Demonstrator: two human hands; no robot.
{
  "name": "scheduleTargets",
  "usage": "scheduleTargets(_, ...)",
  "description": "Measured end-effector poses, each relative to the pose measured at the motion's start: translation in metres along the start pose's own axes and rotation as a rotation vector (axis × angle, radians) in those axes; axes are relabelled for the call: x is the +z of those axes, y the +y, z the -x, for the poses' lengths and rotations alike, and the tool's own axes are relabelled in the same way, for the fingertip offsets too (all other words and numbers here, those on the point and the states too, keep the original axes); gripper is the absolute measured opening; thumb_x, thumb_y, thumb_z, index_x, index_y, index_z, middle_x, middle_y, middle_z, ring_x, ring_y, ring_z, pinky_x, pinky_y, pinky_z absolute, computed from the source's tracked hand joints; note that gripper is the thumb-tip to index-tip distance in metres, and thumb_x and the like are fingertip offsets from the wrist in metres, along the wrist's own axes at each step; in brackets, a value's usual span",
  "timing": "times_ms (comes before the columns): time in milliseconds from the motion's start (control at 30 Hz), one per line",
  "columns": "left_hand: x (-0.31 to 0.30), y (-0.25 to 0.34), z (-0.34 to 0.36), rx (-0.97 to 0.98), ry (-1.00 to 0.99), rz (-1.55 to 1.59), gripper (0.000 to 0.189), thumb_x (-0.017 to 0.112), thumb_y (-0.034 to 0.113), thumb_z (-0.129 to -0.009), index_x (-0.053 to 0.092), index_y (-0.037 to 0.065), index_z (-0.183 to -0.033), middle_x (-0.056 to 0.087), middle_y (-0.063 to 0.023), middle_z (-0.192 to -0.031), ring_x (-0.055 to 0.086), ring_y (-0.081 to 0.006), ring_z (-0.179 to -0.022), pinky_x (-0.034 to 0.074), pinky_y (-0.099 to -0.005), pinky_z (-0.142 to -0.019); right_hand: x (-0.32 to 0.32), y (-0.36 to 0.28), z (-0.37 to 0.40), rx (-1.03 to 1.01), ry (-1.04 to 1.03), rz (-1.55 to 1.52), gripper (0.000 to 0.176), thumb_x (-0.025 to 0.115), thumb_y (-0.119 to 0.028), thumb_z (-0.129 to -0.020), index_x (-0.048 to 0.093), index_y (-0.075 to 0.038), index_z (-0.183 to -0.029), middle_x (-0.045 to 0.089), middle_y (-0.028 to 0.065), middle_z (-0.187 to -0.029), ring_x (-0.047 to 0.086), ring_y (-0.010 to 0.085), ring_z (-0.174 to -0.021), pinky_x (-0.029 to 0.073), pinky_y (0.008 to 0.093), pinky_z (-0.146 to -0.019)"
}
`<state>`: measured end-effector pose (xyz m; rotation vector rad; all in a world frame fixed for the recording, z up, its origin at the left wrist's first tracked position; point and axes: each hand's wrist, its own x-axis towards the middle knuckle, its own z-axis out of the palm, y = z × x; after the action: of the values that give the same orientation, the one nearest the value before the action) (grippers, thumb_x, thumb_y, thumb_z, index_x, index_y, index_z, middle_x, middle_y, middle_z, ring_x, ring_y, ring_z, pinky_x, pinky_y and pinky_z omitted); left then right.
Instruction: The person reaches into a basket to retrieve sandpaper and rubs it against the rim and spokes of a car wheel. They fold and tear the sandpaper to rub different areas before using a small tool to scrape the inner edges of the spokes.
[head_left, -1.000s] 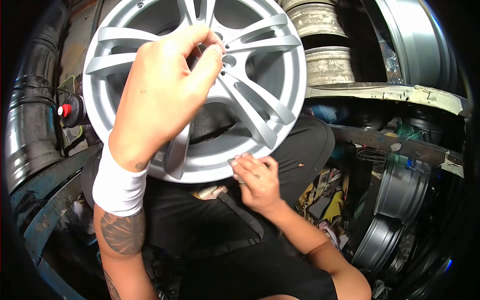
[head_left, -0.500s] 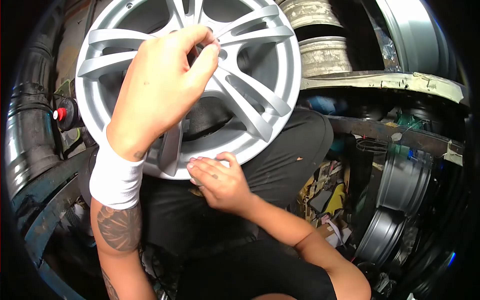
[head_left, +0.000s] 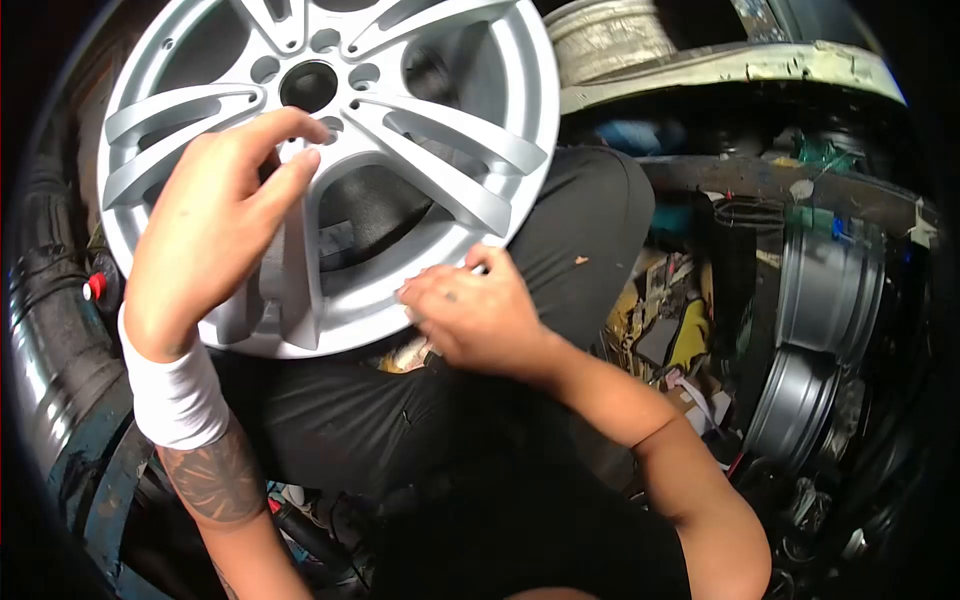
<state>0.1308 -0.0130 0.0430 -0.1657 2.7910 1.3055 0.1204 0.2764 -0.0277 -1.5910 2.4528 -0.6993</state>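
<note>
A silver alloy wheel with paired spokes rests tilted against my lap. Its round centre bore and several bolt holes show near the top of the view. My left hand, with a white band at the wrist, reaches over the left spokes. Thumb and forefinger are pinched beside the bolt hole below the bore; whatever lies between them, if anything, is too small to make out. Lower down, my right hand has its fingers curled on the wheel's near rim edge, partly hidden beneath it.
Two more silver rims are stacked at the right. A worn rim sits above a pale-edged shelf. Dark cylinders and a red-and-white knob stand on the left. Scraps and yellow material lie beside my knee.
My left hand has shifted from beside the centre bore to the bolt hole below it, uncovering the bore. The wheel sits further left and higher in view. My right hand stays at the rim.
</note>
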Motion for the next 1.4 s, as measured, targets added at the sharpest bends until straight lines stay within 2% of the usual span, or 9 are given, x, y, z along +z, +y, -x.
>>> scheduleTargets(200, 0.011, 0.004, -0.008, 0.004, -0.022, 0.052, 0.027, 0.064, 0.021, -0.102, 0.07, -0.001, -0.117, 0.061, -0.0115, -0.07, 0.051, -0.0187, -0.061, 0.044, -0.0361, -0.063, 0.031, -0.037, -0.029, -0.05, 0.047, -0.026, 0.007, 0.073, -0.015, -0.08, 0.067, -0.01, -0.081, 0.069, 0.0045, -0.076, 0.067, 0.0229, -0.073, 0.046, 0.0439, -0.088)
scheduleTargets(233, 0.008, 0.011, -0.006, -0.1, -0.157, -0.011, 0.024, 0.062, 0.016, -0.104, 0.069, -0.001, -0.119, 0.048, -0.0066, -0.07, 0.042, -0.0125, -0.067, 0.039, -0.0319, -0.062, 0.026, -0.029, -0.025, -0.053, -0.012, 0.028, 0.007, 0.073, -0.014, -0.081, 0.067, -0.011, -0.081, 0.069, 0.0043, -0.075, 0.067, 0.0227, -0.073, 0.046, 0.0439, -0.088)
scheduleTargets(400, 0.018, -0.003, 0.006, 0.003, -0.279, -0.047, 0.023, 0.063, 0.017, -0.101, 0.073, -0.002, -0.11, 0.063, -0.0203, -0.073, 0.058, -0.0245, -0.063, 0.048, -0.038, -0.066, -0.015, 0.009, -0.007, 0.05, -0.023, 0.065, 0.011, 0.067, -0.019, -0.08, 0.068, -0.01, -0.075, 0.072, 0.0106, -0.073, 0.072, 0.0249, -0.074, 0.044, 0.0454, -0.095)
scheduleTargets(767, 0.02, 0.007, -0.001, -0.046, -0.352, -0.152, 0.025, 0.063, 0.015, -0.094, 0.077, -0.001, -0.108, 0.069, -0.0221, -0.076, 0.069, -0.0377, -0.071, 0.054, -0.0438, -0.073, -0.021, 0.007, -0.023, 0.057, -0.242, 0.167, 0.009, 0.067, -0.016, -0.084, 0.073, -0.011, -0.079, 0.074, 0.0077, -0.074, 0.072, 0.0225, -0.069, 0.048, 0.0413, -0.095)
scheduleTargets(900, 0.022, -0.004, 0.001, 0.027, -0.421, -0.212, 0.031, 0.064, 0.013, -0.085, 0.078, 0.001, -0.11, 0.07, -0.024, -0.076, 0.071, -0.0397, -0.077, 0.056, -0.0459, -0.076, 0.013, -0.011, -0.037, -0.022, -0.044, -0.499, 0.015, 0.066, -0.015, -0.096, 0.077, -0.005, -0.091, 0.072, 0.0094, -0.071, 0.071, 0.0219, -0.067, 0.054, 0.0406, -0.086)
scheduleTargets(967, 0.026, 0.001, 0.006, 0.049, -0.531, -0.233, 0.034, 0.065, 0.013, -0.081, 0.079, 0.002, -0.111, 0.07, -0.0248, -0.077, 0.072, -0.041, -0.08, 0.057, -0.0474, -0.078, -0.04, 0.014, -0.032, 0.469, -0.242, -0.836, 0.026, 0.064, -0.022, -0.106, 0.078, 0.0, -0.101, 0.076, 0.0085, -0.08, 0.07, 0.0129, -0.071, 0.056, 0.0341, -0.075)
scheduleTargets(1100, 0.046, 0.018, 0.013, 0.024, -0.684, -0.265, 0.06, 0.068, 0.016, -0.079, 0.068, 0.008, -0.138, 0.072, -0.0256, -0.081, 0.072, -0.0439, -0.085, 0.057, -0.0511, -0.084, -0.058, 0.071, -0.028, 0.556, 0.543, -1.082, 0.038, 0.057, -0.028, -0.112, 0.074, 0.006, -0.114, 0.077, 0.0107, -0.093, 0.069, 0.0146, -0.074, 0.057, 0.0305, -0.073)
scheduleTargets(1233, 0.072, 0.027, 0.009, 0.016, -0.768, -0.236, 0.083, 0.07, 0.017, -0.08, 0.045, 0.008, -0.159, 0.074, -0.0256, -0.086, 0.072, -0.045, -0.087, 0.057, -0.0525, -0.085, -0.036, 0.081, -0.03, 0.609, 0.374, -1.171, 0.038, 0.061, -0.032, -0.11, 0.071, 0.005, -0.112, 0.074, 0.0075, -0.086, 0.065, 0.0112, -0.062, 0.052, 0.0239, -0.056)
scheduleTargets(1400, 0.078, 0.035, 0.016, 0.027, -0.892, -0.234, 0.092, 0.072, 0.019, -0.076, 0.037, -0.004, -0.159, 0.073, -0.0283, -0.086, 0.073, -0.0468, -0.089, 0.057, -0.0528, -0.087, -0.033, 0.08, -0.033, 0.551, 0.371, -1.171, 0.032, 0.065, -0.026, -0.109, 0.072, 0.004, -0.117, 0.075, 0.0084, -0.092, 0.07, 0.0133, -0.067, 0.056, 0.0253, -0.061)
